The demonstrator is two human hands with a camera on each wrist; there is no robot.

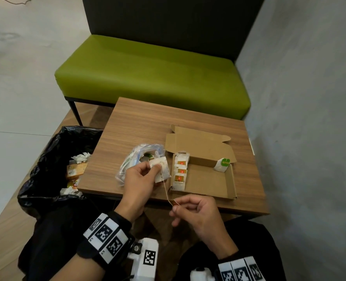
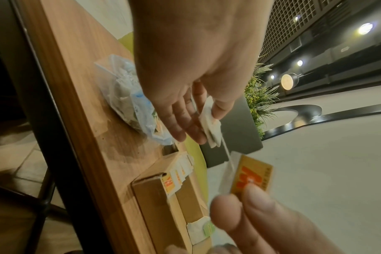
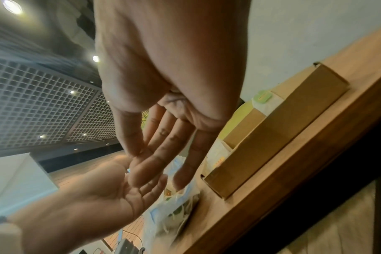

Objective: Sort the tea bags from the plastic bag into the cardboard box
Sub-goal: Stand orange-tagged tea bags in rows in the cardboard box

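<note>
The head view is bright and even, with soft shadows, and it bends at the edges. Both wrist views are dimmer and warm. Round ceiling lights (image 2: 365, 28) glare there. The close fingers (image 2: 261, 214) look blurry.

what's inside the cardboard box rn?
In the cardboard box: a row of orange-tagged tea bags along its left end and one green-tagged tea bag at the far right corner. Anything beneath them is covered.

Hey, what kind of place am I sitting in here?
Probably a café or office lounge: a green padded bench behind a small wooden table, a lined waste bin beside it, and a grid ceiling with spotlights.
</note>
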